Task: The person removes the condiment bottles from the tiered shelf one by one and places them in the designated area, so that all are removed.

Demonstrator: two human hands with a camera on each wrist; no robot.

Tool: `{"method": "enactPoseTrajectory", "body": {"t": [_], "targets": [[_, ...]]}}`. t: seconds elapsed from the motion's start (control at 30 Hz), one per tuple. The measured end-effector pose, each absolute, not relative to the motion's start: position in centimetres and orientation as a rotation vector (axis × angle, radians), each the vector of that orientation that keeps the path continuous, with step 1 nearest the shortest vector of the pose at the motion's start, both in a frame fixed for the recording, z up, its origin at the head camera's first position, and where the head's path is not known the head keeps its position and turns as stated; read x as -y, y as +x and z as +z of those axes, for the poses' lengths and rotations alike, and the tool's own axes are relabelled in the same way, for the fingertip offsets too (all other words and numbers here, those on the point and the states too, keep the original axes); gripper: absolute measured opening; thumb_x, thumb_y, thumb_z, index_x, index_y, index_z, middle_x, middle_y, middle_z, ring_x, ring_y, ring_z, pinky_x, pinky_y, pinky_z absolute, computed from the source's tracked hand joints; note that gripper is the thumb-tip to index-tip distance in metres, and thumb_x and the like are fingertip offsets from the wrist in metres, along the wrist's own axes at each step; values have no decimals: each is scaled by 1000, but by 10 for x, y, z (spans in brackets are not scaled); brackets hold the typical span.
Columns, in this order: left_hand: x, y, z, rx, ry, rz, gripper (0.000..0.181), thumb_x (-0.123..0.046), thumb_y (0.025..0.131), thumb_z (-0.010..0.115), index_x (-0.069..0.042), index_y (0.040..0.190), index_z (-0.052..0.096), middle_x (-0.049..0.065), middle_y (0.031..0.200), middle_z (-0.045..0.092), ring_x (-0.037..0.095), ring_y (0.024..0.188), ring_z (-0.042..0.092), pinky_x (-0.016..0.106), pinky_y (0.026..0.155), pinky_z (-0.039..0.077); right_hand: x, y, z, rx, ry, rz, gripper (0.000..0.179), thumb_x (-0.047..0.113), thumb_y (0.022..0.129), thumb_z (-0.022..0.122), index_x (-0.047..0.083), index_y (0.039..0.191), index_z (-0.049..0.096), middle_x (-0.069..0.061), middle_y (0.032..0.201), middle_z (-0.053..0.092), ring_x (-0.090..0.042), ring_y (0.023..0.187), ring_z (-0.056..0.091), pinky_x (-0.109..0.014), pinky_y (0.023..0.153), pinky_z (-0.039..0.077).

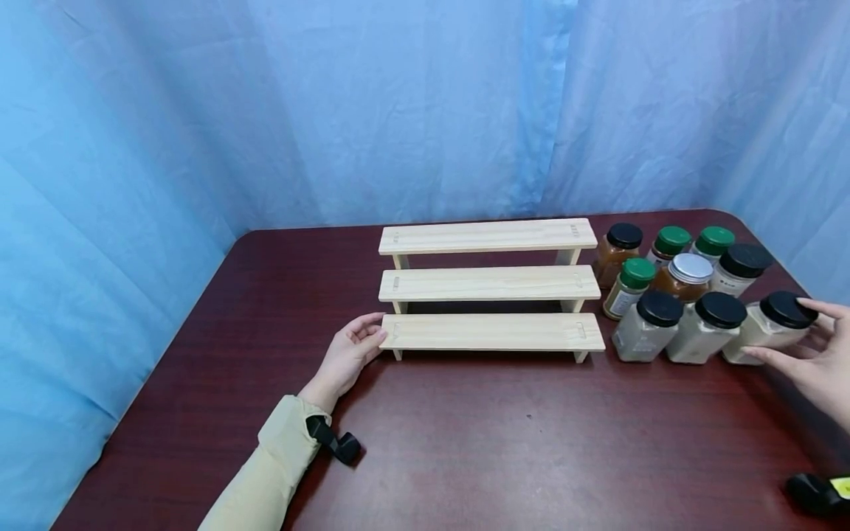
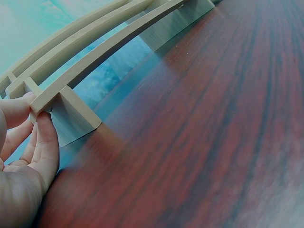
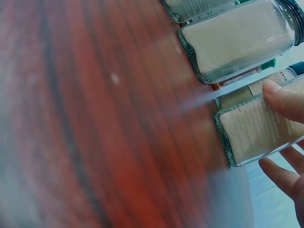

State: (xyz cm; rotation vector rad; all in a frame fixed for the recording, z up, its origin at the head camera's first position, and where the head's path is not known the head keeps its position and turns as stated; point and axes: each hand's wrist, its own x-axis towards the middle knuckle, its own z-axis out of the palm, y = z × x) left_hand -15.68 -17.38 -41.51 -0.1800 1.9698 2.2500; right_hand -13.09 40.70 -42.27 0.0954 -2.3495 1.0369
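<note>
My left hand (image 1: 347, 358) pinches the left end of the lowest board of a pale three-step wooden rack (image 1: 491, 332). In the left wrist view the thumb lies on top of that board (image 2: 80, 71) and fingers are beneath it. At the right, my right hand (image 1: 820, 361) holds a square glass jar (image 1: 760, 335) of pale powder with a black lid. Its thumb (image 3: 285, 99) lies on the jar's front face in the right wrist view, other fingers round the far side. The jar's base is at the tabletop.
Two similar black-lidded jars (image 1: 693, 335) stand left of the held one. Behind them are several spice jars, including a green-lidded bottle (image 1: 626, 291) and a silver-lidded brown jar (image 1: 684, 276). Blue curtains (image 1: 425, 110) hang around the dark red table (image 1: 465, 442).
</note>
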Motion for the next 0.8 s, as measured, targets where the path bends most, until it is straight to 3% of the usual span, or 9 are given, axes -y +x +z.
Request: {"method": "enactPoseTrajectory", "body": {"t": [0.63,0.7,0.8], "targets": [[175,-160,-414,-1945,-168,2211,48,-3,93,56,5,138,40,-1,91,55,3,77,58,17,72,50,-418,-132,-427,2419,83,1002,71,11,87,65,11,145,24,36,115,28,25,94,32,8,80,26],[179,-160,-410,-1964,-161,2180,48,-3,93,57,6,137,40,-3,90,55,2,78,58,16,72,50,-432,-138,-433,2400,73,987,74,4,84,67,14,146,26,34,119,32,23,98,35,7,83,27],[186,-160,-399,-2044,-142,2133,45,-1,94,54,7,136,41,-6,87,56,2,78,58,17,74,51,-459,-152,-445,2367,-28,953,77,0,84,67,23,147,29,22,134,41,15,116,40,-2,99,26]]}}
